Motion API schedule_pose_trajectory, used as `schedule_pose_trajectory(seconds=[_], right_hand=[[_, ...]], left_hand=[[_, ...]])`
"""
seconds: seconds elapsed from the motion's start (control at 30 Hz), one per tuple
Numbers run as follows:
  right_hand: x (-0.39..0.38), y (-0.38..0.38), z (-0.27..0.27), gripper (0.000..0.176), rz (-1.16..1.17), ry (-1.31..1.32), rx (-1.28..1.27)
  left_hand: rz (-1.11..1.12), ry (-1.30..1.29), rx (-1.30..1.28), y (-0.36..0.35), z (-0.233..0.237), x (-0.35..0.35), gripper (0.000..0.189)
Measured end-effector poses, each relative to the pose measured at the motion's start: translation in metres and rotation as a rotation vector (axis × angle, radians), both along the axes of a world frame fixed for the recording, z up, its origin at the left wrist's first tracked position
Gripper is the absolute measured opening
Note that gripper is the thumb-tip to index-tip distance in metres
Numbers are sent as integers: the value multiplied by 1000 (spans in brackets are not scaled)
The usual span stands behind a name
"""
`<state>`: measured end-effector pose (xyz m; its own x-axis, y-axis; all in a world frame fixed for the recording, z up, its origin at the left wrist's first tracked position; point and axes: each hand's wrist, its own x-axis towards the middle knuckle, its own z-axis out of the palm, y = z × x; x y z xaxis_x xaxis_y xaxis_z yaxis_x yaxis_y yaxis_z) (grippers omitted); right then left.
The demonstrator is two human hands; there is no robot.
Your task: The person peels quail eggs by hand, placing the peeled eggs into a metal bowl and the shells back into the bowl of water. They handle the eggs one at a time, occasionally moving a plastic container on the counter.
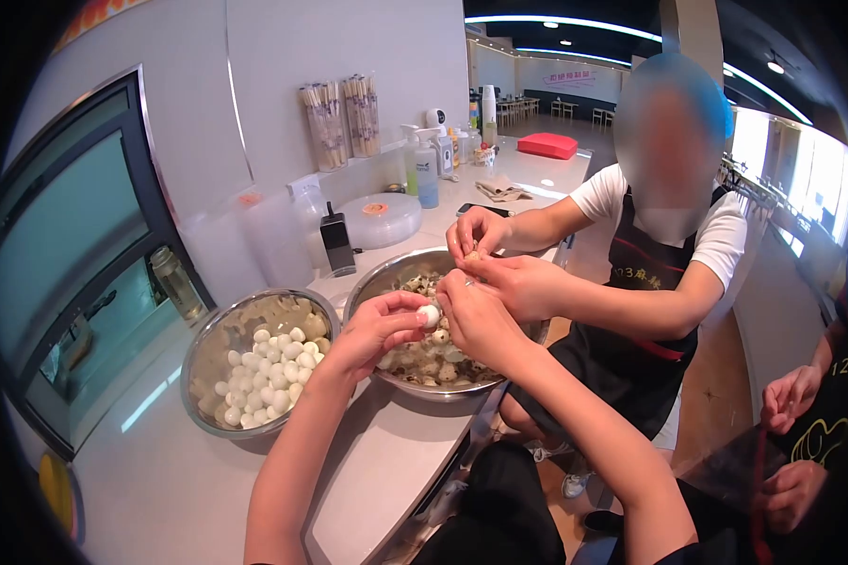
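Centre frame: we are pinching an egg (429, 315) between our left hand (375, 330) and right hand (481, 325) over the shell bowl (426, 389); the peeled-egg bowl (207, 348) is sitting lower left, nearer the left.

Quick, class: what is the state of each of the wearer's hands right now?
Left hand: closed on a small white egg.
Right hand: curled against the same egg; grip cannot be told.

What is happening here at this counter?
Two people work over one steel bowl of shells and eggs. The camera wearer's left hand holds a small white egg while the right hand touches it. The co-worker's hands handle another opposite. A second bowl to the left holds many bare white eggs.
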<state>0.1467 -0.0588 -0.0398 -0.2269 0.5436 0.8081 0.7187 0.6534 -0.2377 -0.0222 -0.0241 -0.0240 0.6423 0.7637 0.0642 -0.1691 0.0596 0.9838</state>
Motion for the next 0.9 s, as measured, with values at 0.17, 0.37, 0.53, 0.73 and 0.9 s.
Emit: schedule_pose_trajectory(seconds=[0.17,0.37,0.53,0.73,0.9], right_hand=[[1,-5,4,8,-32,13,-43],[-1,-7,6,8,8,4,-57],[0,-2,6,6,-11,-106,81],[1,-1,3,6,54,-90,29],[-3,-2,2,7,22,-50,-36]], left_hand=[[-59,-2,2,-1,1,-2,32],[-60,-5,-59,-7,9,-3,32],[5,-58,-53,-5,5,-2,30],[-48,-72,-71,0,1,-2,23],[-42,-98,-73,-1,0,-3,25]])
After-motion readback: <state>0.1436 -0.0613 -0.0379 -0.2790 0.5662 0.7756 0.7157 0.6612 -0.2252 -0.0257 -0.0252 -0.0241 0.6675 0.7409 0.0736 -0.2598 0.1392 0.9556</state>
